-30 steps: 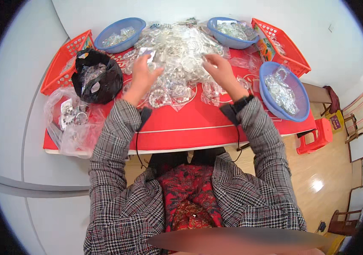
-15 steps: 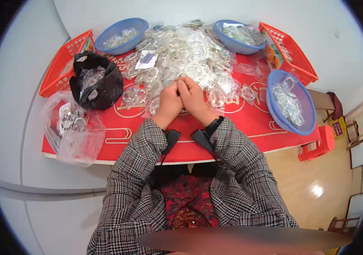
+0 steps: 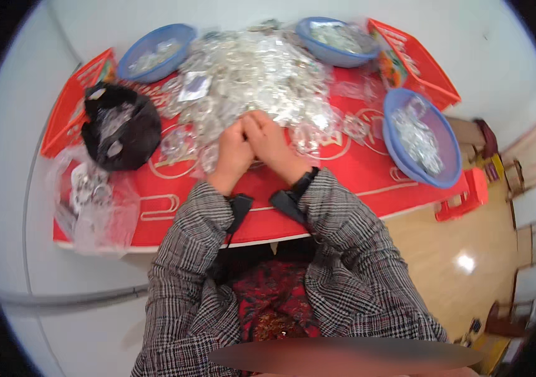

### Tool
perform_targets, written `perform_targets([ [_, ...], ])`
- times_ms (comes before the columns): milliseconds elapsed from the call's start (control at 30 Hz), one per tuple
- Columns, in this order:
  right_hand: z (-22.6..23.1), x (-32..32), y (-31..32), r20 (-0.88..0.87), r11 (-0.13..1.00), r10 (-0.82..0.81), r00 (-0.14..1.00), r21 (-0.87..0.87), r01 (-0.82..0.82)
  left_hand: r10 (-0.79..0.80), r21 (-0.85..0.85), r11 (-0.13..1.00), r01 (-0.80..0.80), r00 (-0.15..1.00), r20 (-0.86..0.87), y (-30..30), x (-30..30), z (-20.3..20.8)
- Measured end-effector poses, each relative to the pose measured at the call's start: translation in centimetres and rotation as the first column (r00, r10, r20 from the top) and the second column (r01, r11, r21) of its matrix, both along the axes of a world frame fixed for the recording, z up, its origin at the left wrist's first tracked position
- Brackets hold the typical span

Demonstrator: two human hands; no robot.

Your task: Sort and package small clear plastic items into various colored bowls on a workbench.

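My left hand [image 3: 233, 154] and my right hand [image 3: 272, 146] are pressed together, fingers curled, over the middle of the table. Whatever lies between them, if anything, is hidden. Just beyond and under them spreads a large heap of clear plastic packets [image 3: 252, 72], with ring-shaped items showing inside some. One packet with a white card and a dark patch [image 3: 194, 87] lies on the heap's left part. Beside the left hand are loose packets holding a round, bracelet-like thing [image 3: 179, 144]. Black straps with small black pieces hang at both wrists.
Blue bowls of packets stand back left [image 3: 170, 69], back right [image 3: 343, 61] and right [image 3: 406, 166]. Red baskets [image 3: 54, 141] [image 3: 437, 85] flank the red table [image 3: 262, 220]. A black bag [image 3: 145, 129] and a clear bag [image 3: 114, 217] sit left. A red stool [image 3: 478, 188] stands on the floor at right.
The whole view has shifted and tilted a little, so the table and its things appear farther left. My hands stay pressed together at the same spot by the heap.
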State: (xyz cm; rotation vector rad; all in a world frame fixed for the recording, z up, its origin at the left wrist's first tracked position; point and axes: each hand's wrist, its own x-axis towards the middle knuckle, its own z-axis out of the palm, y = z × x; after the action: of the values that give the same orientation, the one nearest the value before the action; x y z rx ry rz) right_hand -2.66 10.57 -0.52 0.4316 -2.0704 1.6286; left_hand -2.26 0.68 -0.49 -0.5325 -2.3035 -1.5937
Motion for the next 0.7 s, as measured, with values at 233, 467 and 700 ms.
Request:
perform_targets([
  [233, 0.4, 0.5, 0.1, -0.013, 1.0, 0.025, 1.0, 0.001, -0.025, -0.043, 0.101, 0.994, 0.043, 0.999, -0.006, 0.5, 0.7, 0.1],
  [467, 0.1, 0.5, -0.2, 0.008, 0.999, 0.013, 1.0, 0.039, -0.014, -0.105, 0.182, 0.979, 0.089, 0.991, 0.081, 0.2, 0.6, 0.1],
  [700, 0.0, -0.1, -0.2, -0.028, 1.0, 0.026, 0.999, -0.012, -0.026, -0.121, 0.201, 0.974, 0.104, 0.99, 0.073, 0.3, 0.0, -0.4],
])
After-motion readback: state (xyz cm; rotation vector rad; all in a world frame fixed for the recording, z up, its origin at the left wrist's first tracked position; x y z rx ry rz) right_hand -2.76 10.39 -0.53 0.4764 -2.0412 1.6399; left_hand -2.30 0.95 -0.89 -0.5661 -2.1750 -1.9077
